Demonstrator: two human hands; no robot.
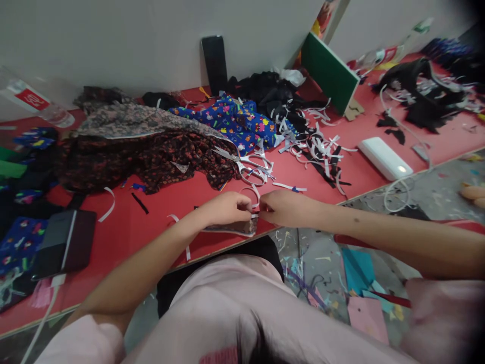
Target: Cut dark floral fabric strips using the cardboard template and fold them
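Note:
At the table's front edge, my left hand [232, 208] is closed in a pinch over a small patterned fabric piece [237, 228] with a white edge. My right hand [279, 207] pinches at the right end of the same piece, fingertips close to the left ones; they hide part of it. A thin white strip [254, 192] curls up just behind the fingers. Beyond them, white-handled scissors [248, 166] lie with blades spread against a dark floral cloth [170, 156]. A blue printed cloth [242, 121] lies behind the scissors.
White and black scraps [322, 151] are strewn to the right, near a white power bank [384, 157] with a cable. A dark device [66, 242] lies at left, a bottle [38, 103] behind it. A phone [214, 63] leans on the wall near a green board [329, 73]. Scraps litter the floor.

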